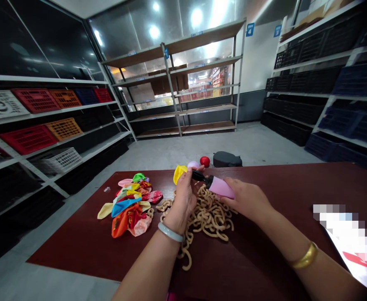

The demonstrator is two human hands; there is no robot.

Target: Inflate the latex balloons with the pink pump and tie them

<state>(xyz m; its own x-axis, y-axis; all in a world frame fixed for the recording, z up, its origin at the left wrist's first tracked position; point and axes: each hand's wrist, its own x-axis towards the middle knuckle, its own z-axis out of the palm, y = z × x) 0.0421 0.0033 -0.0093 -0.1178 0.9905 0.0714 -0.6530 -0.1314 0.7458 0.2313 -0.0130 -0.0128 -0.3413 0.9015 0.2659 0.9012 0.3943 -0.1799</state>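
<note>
My right hand [244, 198] is closed round the pink body of a balloon hand pump [221, 187]. The pump's black end [198, 175] points left, into the closed fingers of my left hand [185, 196]. A limp yellow balloon [179, 173] sticks out beyond those fingers; its neck is hidden, apparently at the pump's tip. Below both hands lies a pile of curled tan snack-like pieces [213, 213]. Left of it, flat balloons [128, 209] in several colours are spread in a heap on the dark red table [85, 234].
A phone [348, 238] lies at the table's right. Past the far edge show a red ball-like thing [205, 161], a pale lilac one [193, 164] and a dark grey seat-like object [227, 159]. Shelving with crates [35, 100] lines the left; more racks stand behind and right.
</note>
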